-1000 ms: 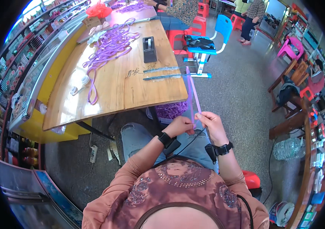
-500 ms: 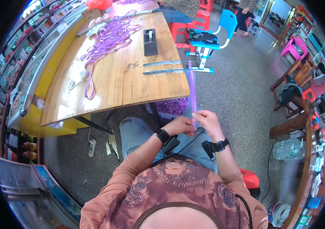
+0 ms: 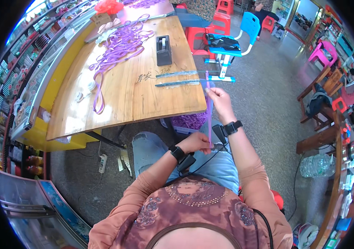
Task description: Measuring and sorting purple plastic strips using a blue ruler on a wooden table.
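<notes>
A narrow purple ribbon (image 3: pixel 209 124) runs from the end of a thin rod at the table's right edge down toward my lap. Over my thighs, my left hand (image 3: pixel 195 142) is closed on its lower end. Farther up, beside the table corner, my right hand (image 3: pixel 220 101) pinches the same ribbon between thumb and fingers. Two dark thin rods, the far rod (image 3: pixel 177 74) and the near rod (image 3: pixel 173 84), lie across the tabletop under clear tape, their tips reaching past the edge. Each wrist wears a black strap with a small device.
The wooden table (image 3: pixel 131 99) carries a tangle of purple ribbon (image 3: pixel 121 45) and a black tape dispenser (image 3: pixel 163 56). Under its corner stands a tub of purple pieces (image 3: pixel 190 121). A blue chair (image 3: pixel 231 45) and red stools are beyond. Shelves line both sides; a power strip lies on the floor.
My right hand has slid up and away along the ribbon toward the table edge. My left hand stays low at the ribbon's end, so the two hands are now farther apart.
</notes>
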Action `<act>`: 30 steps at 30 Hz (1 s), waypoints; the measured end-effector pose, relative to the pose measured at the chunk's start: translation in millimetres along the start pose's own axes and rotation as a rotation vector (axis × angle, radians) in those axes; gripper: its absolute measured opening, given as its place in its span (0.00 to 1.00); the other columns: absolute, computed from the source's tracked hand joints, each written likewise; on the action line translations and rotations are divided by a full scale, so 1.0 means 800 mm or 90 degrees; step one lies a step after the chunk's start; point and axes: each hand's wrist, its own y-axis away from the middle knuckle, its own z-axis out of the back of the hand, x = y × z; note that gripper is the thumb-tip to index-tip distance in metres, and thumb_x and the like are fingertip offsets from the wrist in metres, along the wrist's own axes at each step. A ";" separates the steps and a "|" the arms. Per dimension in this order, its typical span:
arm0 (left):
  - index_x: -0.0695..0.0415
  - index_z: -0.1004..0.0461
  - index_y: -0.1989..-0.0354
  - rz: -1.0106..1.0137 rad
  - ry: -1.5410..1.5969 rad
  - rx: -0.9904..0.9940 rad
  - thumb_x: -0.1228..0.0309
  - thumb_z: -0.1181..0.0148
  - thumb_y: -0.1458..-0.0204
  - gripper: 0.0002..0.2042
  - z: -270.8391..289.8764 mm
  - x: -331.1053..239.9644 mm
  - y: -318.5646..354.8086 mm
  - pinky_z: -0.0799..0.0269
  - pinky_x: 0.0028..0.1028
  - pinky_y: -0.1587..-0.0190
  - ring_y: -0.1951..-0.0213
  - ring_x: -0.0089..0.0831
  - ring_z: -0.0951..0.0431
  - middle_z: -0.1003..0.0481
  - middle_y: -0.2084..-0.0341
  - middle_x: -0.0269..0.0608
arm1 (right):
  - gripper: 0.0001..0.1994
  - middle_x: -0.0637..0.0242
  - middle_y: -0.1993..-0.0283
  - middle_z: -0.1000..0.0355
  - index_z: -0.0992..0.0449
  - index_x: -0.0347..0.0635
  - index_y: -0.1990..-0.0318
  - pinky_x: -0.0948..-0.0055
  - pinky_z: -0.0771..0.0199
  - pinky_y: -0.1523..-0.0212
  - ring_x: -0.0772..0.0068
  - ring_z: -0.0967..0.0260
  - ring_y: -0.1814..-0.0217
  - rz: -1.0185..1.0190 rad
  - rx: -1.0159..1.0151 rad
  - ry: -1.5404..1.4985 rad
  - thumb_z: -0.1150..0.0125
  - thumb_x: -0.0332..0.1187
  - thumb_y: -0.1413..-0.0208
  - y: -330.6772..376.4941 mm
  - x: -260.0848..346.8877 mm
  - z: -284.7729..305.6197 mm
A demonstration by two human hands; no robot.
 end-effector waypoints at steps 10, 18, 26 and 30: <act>0.61 0.22 0.69 -0.018 0.002 0.021 0.65 0.39 0.45 0.11 -0.002 -0.011 0.003 0.26 0.21 0.69 0.73 0.23 0.21 0.20 0.75 0.38 | 0.09 0.78 0.75 0.29 0.21 0.39 0.68 0.83 0.39 0.73 0.88 0.39 0.75 -0.072 0.133 -0.099 0.36 0.36 0.45 -0.003 -0.003 0.020; 0.61 0.22 0.70 -0.014 0.004 0.014 0.65 0.38 0.45 0.11 -0.006 -0.012 0.006 0.26 0.21 0.68 0.73 0.23 0.21 0.20 0.75 0.38 | 0.10 0.72 0.68 0.25 0.21 0.38 0.65 0.81 0.34 0.66 0.84 0.33 0.69 -0.108 0.222 -0.009 0.35 0.36 0.46 0.048 -0.013 0.035; 0.61 0.22 0.71 -0.014 0.032 0.006 0.65 0.40 0.44 0.11 0.000 -0.003 0.006 0.26 0.21 0.68 0.72 0.22 0.21 0.20 0.75 0.37 | 0.10 0.71 0.72 0.24 0.20 0.37 0.68 0.81 0.35 0.69 0.85 0.33 0.70 -0.126 0.243 -0.007 0.34 0.36 0.47 0.109 -0.030 0.046; 0.61 0.23 0.67 -0.037 0.102 0.013 0.67 0.42 0.43 0.09 0.009 0.003 0.008 0.26 0.22 0.66 0.71 0.24 0.20 0.20 0.73 0.38 | 0.10 0.73 0.73 0.25 0.20 0.36 0.70 0.80 0.35 0.69 0.85 0.34 0.71 -0.136 0.284 0.016 0.35 0.35 0.46 0.133 -0.035 0.051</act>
